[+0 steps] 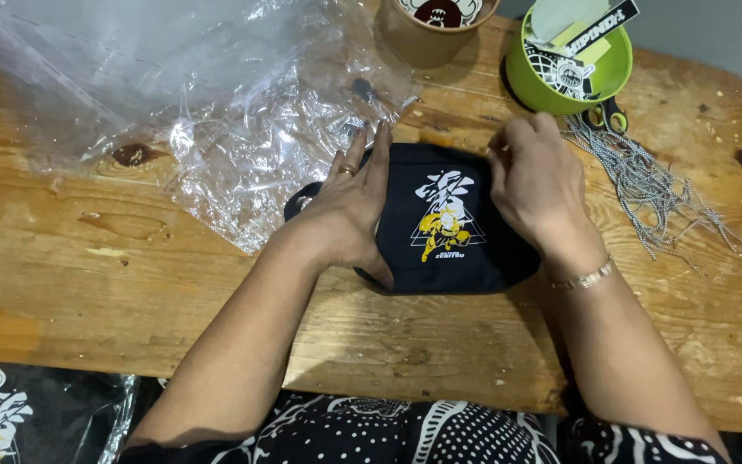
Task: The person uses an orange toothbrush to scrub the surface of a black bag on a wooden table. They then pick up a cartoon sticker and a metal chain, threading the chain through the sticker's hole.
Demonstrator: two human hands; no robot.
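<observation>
While both hands press flat on a folded black printed garment [448,223] at the middle of the wooden table [88,283], left hand [349,210] fingers outstretched, right hand [534,185] fingers curled over its edge, clear plastic sheeting [216,103] beside it, green bowl [532,86] and bundle of cords [646,185] nearby.

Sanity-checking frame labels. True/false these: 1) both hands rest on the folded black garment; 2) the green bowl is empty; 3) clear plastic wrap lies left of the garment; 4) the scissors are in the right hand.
1) True: left hand and right hand press on the folded black garment.
2) False: the green bowl holds printed tags and cards.
3) True: clear plastic wrap lies on the wooden table to its left.
4) False: the scissors lie on the table beside the bowl, untouched.
</observation>
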